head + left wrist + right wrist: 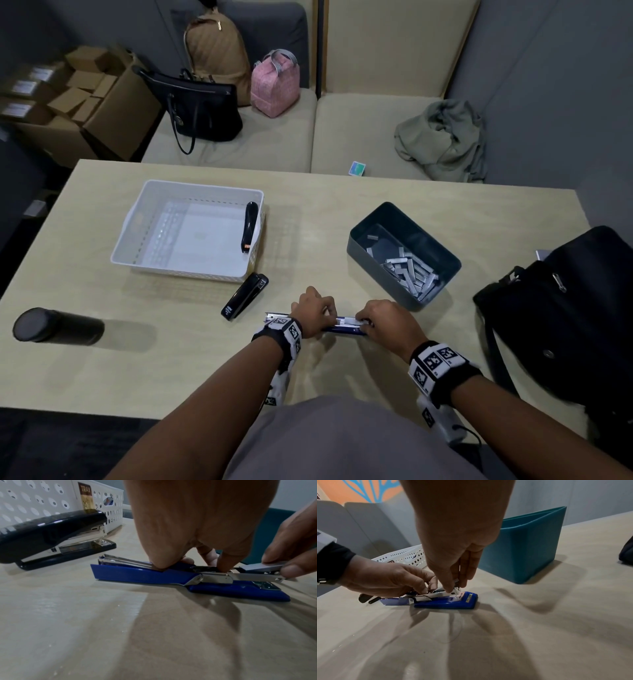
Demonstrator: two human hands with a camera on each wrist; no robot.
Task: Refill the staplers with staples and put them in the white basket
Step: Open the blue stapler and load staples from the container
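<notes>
Blue stapler (154, 573) half hidden: left hand (313, 317) pins it, right hand (385, 320) pinches staple strip (262, 566)

Under my hands (315, 313) I see a blue stapler (144, 573) in glossy smooth plastic with bright polished metal rails, and a strip of staples (264, 566) in dull grey metal. Beyond my left hand lies a black stapler (48, 534) — shiny plastic, chromed metal. The worktop (85, 628) looks like pale wood laminate, smooth with a soft sheen. The white basket (137, 226) is perforated matt plastic — the teal bin (530, 547) beyond my right hand is smooth matt plastic too.
</notes>
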